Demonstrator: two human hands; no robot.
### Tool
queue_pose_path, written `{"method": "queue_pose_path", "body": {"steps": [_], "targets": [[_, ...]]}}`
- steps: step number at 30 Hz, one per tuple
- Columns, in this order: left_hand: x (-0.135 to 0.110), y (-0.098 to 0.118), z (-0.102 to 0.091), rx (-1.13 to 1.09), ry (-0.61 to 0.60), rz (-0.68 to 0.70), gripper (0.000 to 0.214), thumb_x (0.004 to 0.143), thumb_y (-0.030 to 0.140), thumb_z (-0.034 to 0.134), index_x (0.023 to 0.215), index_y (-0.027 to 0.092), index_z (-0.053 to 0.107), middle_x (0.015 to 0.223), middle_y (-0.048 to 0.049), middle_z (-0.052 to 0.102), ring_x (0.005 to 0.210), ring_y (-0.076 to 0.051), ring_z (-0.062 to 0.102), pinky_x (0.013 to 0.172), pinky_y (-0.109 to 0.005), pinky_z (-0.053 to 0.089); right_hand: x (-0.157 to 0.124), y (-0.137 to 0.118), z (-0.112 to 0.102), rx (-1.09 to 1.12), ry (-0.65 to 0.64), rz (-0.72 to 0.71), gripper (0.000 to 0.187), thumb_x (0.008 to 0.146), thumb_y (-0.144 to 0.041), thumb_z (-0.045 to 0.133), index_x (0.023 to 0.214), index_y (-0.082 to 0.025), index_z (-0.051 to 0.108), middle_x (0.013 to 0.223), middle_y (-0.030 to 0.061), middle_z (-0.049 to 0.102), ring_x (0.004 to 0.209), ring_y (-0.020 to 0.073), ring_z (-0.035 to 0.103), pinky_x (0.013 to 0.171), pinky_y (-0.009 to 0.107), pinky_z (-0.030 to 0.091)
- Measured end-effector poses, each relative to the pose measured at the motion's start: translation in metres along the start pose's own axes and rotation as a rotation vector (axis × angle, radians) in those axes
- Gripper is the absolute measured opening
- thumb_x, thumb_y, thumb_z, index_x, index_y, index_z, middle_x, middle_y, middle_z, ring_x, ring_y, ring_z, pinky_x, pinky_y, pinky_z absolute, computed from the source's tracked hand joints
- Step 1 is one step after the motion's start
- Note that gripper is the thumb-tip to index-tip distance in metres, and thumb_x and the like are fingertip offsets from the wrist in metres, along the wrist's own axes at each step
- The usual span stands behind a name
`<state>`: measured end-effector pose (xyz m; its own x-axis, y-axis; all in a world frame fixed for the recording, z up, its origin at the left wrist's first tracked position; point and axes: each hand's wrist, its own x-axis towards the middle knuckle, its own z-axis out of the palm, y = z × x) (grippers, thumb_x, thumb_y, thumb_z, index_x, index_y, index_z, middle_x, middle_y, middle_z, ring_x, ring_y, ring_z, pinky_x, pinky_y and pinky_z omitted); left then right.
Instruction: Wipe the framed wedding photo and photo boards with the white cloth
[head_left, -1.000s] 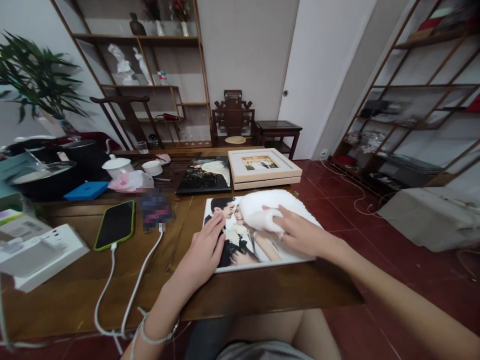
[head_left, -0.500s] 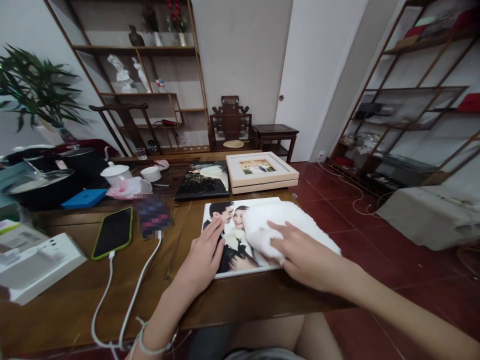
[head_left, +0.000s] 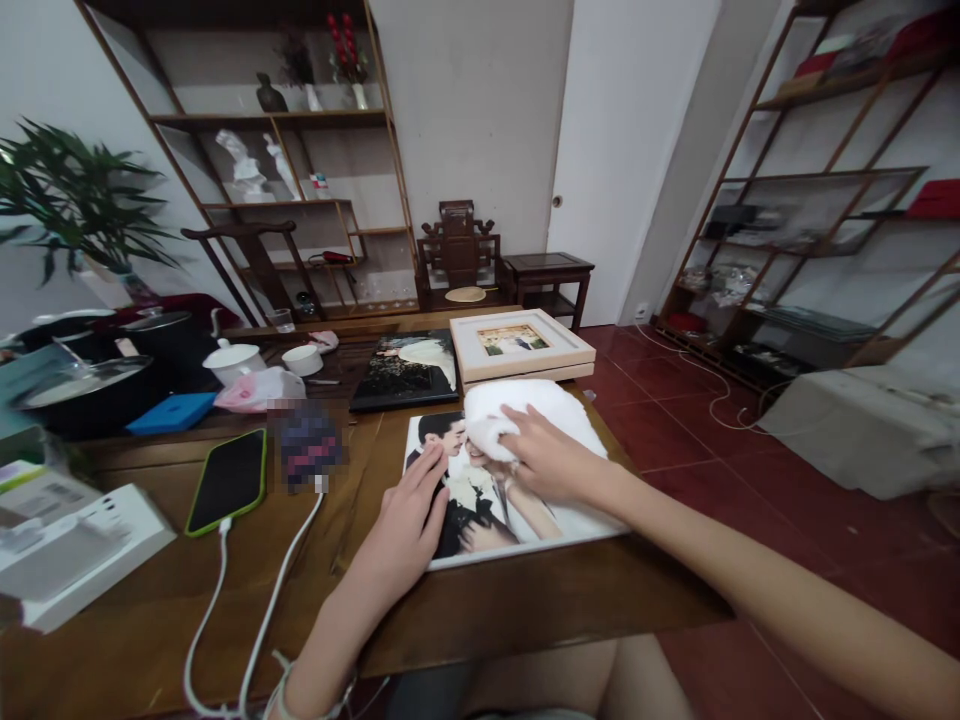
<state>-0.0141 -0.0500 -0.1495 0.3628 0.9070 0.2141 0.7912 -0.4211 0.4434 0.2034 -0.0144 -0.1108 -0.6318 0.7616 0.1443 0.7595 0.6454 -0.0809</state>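
A photo panel point(head_left: 472, 515) with a printed picture of a couple lies flat near the table's front edge. My left hand point(head_left: 411, 505) rests on its left side, fingers stretched out flat. My right hand point(head_left: 551, 455) grips a white cloth point(head_left: 559, 400) and presses it on the upper middle of the panel. The cloth covers the panel's upper right part and spreads toward its right edge. Behind the panel lie a dark photo panel point(head_left: 409, 370) and light wooden picture frames point(head_left: 480, 368), stacked, with a small photo in the top one.
To the left are a phone point(head_left: 227, 480) on a white cable point(head_left: 281, 565), a white box point(head_left: 97, 560), a blue box point(head_left: 171, 412), a white teapot point(head_left: 234, 362), a cup point(head_left: 302, 359) and a black pot point(head_left: 97, 395). The wooden table point(head_left: 540, 610) ends at the right above red floor tiles.
My right hand has moved left and away from me with the cloth, now over the upper middle of the picture. My left hand stays on the panel. The view has tilted slightly.
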Motion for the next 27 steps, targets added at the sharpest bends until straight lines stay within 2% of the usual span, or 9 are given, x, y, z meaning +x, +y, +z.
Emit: {"method": "queue_pose_path", "body": {"steps": [3,5,7,12,16,19,23,25,27], "targets": [[0.0,0.0,0.001,-0.003,-0.003,-0.01,0.042,0.093,0.028,0.03,0.134,0.019,0.039,0.146,-0.0117,0.034,0.136,-0.022,0.028,0.104,-0.046,0.033,0.019,0.003,0.006,-0.001,0.035,-0.034,0.034,0.075,-0.008,0.045,0.105,-0.009,0.062,0.138,0.0176,0.042,0.134,0.0338,0.023,0.104,0.057,0.022],[0.0,0.0,0.001,-0.002,-0.005,-0.007,0.043,0.093,0.028,0.03,0.134,0.018,0.039,0.146,-0.0117,0.034,0.136,-0.021,0.027,0.106,-0.044,0.03,0.016,-0.005,0.006,0.018,0.018,-0.053,0.036,0.074,-0.007,0.045,0.104,-0.009,0.063,0.14,0.0173,0.039,0.134,0.0354,0.021,0.104,0.059,0.021],[0.0,0.001,0.001,0.003,-0.01,-0.004,0.044,0.093,0.027,0.029,0.135,0.016,0.037,0.147,-0.0125,0.032,0.137,-0.021,0.024,0.108,-0.044,0.028,0.0,-0.019,0.004,0.053,-0.027,-0.079,0.035,0.073,-0.006,0.045,0.103,-0.009,0.064,0.141,0.0163,0.038,0.135,0.0351,0.019,0.105,0.059,0.019],[0.0,0.001,0.0,-0.006,-0.029,0.024,0.044,0.093,0.024,0.028,0.135,0.018,0.038,0.147,-0.0112,0.031,0.137,-0.022,0.024,0.107,-0.046,0.028,-0.062,-0.06,-0.005,0.183,-0.114,-0.116,0.034,0.069,-0.01,0.05,0.098,-0.016,0.066,0.146,0.0084,0.032,0.137,0.0317,0.011,0.11,0.056,0.011],[0.001,-0.002,0.001,-0.007,-0.025,0.022,0.045,0.092,0.024,0.029,0.135,0.015,0.038,0.147,-0.0126,0.031,0.137,-0.022,0.024,0.108,-0.046,0.028,-0.086,-0.056,-0.01,0.24,-0.102,-0.088,0.036,0.064,-0.004,0.046,0.09,-0.018,0.067,0.143,0.0042,0.037,0.137,0.0241,0.016,0.112,0.046,0.015],[0.001,-0.003,0.002,-0.001,-0.029,0.019,0.045,0.093,0.025,0.029,0.135,0.014,0.038,0.147,-0.0129,0.032,0.137,-0.023,0.025,0.108,-0.047,0.027,-0.078,-0.029,-0.007,0.172,-0.056,0.061,0.033,0.065,-0.002,0.043,0.087,-0.015,0.065,0.142,0.0113,0.038,0.135,0.0249,0.024,0.109,0.046,0.023],[0.0,-0.002,0.003,-0.017,-0.028,0.01,0.045,0.092,0.026,0.03,0.135,0.013,0.038,0.147,-0.0131,0.032,0.137,-0.024,0.025,0.108,-0.048,0.027,-0.044,0.008,-0.001,0.066,0.019,0.231,0.033,0.073,-0.007,0.041,0.097,-0.011,0.062,0.139,0.0201,0.04,0.131,0.0286,0.032,0.102,0.049,0.031],[-0.001,0.0,0.003,-0.053,0.002,0.002,0.047,0.093,0.028,0.03,0.137,0.013,0.035,0.147,-0.0127,0.032,0.136,-0.023,0.026,0.108,-0.047,0.028,-0.024,0.016,0.002,0.055,0.045,0.24,0.033,0.074,-0.007,0.04,0.099,-0.01,0.062,0.134,0.0209,0.046,0.13,0.0292,0.033,0.102,0.049,0.03],[0.0,0.0,0.002,-0.11,0.08,-0.007,0.049,0.093,0.031,0.032,0.138,0.013,0.034,0.146,-0.0123,0.034,0.136,-0.022,0.028,0.109,-0.045,0.028,-0.008,0.012,0.004,0.071,0.052,0.184,0.035,0.074,-0.006,0.04,0.101,-0.01,0.062,0.131,0.0194,0.049,0.131,0.0303,0.031,0.104,0.05,0.026]]}}
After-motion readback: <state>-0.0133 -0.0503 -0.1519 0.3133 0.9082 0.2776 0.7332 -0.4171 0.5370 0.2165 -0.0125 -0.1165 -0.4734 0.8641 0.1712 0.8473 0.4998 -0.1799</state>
